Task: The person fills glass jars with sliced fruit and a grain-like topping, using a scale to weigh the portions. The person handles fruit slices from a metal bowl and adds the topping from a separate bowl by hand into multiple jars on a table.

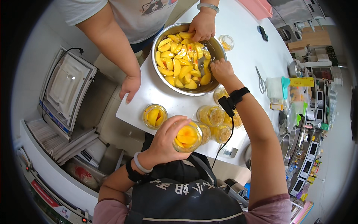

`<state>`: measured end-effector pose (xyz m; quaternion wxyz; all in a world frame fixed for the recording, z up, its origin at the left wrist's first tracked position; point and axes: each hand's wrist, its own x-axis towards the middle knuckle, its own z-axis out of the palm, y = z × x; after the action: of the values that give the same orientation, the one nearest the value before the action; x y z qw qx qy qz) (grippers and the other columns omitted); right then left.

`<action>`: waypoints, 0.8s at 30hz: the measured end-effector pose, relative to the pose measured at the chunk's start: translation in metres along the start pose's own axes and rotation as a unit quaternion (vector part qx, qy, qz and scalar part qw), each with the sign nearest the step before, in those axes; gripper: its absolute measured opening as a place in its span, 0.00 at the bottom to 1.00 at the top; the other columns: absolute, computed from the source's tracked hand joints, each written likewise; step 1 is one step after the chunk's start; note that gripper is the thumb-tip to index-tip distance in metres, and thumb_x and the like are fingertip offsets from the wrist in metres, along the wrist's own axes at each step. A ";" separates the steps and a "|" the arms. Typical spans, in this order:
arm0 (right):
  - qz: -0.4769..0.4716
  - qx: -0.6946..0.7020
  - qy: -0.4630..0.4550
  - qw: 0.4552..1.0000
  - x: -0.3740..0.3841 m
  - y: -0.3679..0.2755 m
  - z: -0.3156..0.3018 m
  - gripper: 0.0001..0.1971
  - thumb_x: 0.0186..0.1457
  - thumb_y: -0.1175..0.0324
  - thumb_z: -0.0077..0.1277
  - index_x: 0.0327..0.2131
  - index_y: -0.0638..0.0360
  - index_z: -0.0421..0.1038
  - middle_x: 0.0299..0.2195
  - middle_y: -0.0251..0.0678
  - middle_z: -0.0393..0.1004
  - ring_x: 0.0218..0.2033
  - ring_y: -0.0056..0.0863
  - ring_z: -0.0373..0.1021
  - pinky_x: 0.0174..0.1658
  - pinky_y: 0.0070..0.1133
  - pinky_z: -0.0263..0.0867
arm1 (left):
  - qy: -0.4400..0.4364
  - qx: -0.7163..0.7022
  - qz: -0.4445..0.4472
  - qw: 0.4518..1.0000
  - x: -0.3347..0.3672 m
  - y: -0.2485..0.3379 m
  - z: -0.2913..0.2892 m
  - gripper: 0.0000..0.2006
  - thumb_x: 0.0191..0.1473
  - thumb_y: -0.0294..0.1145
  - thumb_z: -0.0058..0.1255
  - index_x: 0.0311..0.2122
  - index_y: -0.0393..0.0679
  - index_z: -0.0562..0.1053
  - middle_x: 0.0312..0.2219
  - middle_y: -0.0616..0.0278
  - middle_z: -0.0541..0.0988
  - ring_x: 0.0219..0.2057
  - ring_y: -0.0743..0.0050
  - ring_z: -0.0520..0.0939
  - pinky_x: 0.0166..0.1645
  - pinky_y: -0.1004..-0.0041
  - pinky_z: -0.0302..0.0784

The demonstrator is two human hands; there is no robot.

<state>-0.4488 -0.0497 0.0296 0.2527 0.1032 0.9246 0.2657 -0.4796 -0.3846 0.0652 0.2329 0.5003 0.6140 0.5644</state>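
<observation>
- Wrapped around a glass jar [187,136] of peach slices, the left hand [164,143] holds it at the table's [246,41] near edge.
- Right hand [220,71] dips into the steel bowl [160,72], fingers pinched on a peach slice [205,78].
- Another person's hand [202,26] reaches in from the far rim.
- Filled jars [210,115] stand beside the held one.

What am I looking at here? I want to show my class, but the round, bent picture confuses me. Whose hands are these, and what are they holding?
A camera worn on a person's head looks down, and its wide lens bends the edges. The wearer's left hand holds a glass jar of peach slices. Their right hand reaches into a metal bowl of peach slices on the white table. A second person opposite also has a hand in the bowl. More filled jars and scissors lie on the table.
</observation>
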 end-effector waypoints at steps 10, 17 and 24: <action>0.103 0.218 0.001 0.970 -0.015 -0.008 0.010 0.10 0.51 0.72 0.45 0.36 0.59 0.75 0.34 0.41 0.76 0.37 0.37 0.73 0.39 0.26 0.71 | 0.036 -0.023 0.001 0.999 -0.003 0.001 -0.003 0.42 0.24 0.32 0.70 0.51 0.37 0.64 0.46 0.51 0.70 0.48 0.54 0.72 0.55 0.65 0.65; 0.159 0.388 0.068 0.905 -0.032 -0.005 0.010 0.10 0.42 0.75 0.51 0.31 0.56 0.78 0.29 0.43 0.77 0.33 0.40 0.74 0.39 0.28 0.70 | 0.021 -0.014 0.001 1.000 -0.008 0.006 -0.005 0.42 0.24 0.32 0.70 0.51 0.37 0.64 0.46 0.51 0.70 0.49 0.54 0.71 0.55 0.64 0.64; 0.211 0.618 0.127 0.747 -0.050 0.006 0.007 0.10 0.41 0.73 0.54 0.30 0.61 0.79 0.28 0.43 0.78 0.29 0.34 0.75 0.36 0.24 0.70 | 0.017 0.023 0.010 1.000 -0.010 0.023 0.004 0.44 0.24 0.31 0.70 0.52 0.37 0.62 0.46 0.51 0.70 0.49 0.56 0.71 0.56 0.65 0.64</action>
<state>-0.4026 -0.0578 0.0482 -0.0490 0.3946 0.8649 -0.3064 -0.4645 -0.3943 0.0828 0.2048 0.5019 0.6254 0.5613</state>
